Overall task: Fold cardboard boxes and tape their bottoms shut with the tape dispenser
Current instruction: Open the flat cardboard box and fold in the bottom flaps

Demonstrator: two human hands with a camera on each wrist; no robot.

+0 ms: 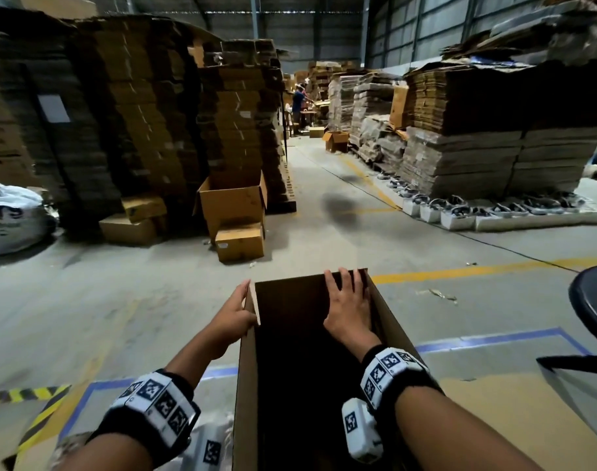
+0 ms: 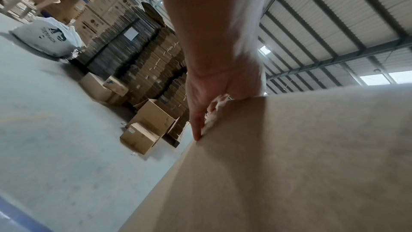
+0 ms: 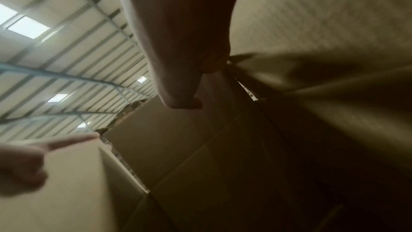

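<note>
A tall brown cardboard box point(image 1: 246, 385) stands open in front of me, its dark inside facing up. My left hand point(image 1: 236, 316) is on the outside of the left wall and grips that wall's far edge, one finger lying straight along it point(image 2: 197, 130). My right hand point(image 1: 346, 305) is inside the box, its straight fingers pressed flat against the right wall. The right wrist view looks into the box point(image 3: 178, 138) past the right hand point(image 3: 185, 77), and the left hand point(image 3: 22, 165) shows at the lower left. No tape dispenser is in view.
Tall stacks of flattened cardboard line the aisle on the left point(image 1: 120, 113) and right point(image 1: 494, 130). An open box point(image 1: 234, 205) and a small box point(image 1: 240, 243) sit on the floor ahead. A white sack point(image 1: 11, 219) lies left and a dark chair point(image 1: 592, 300) stands right.
</note>
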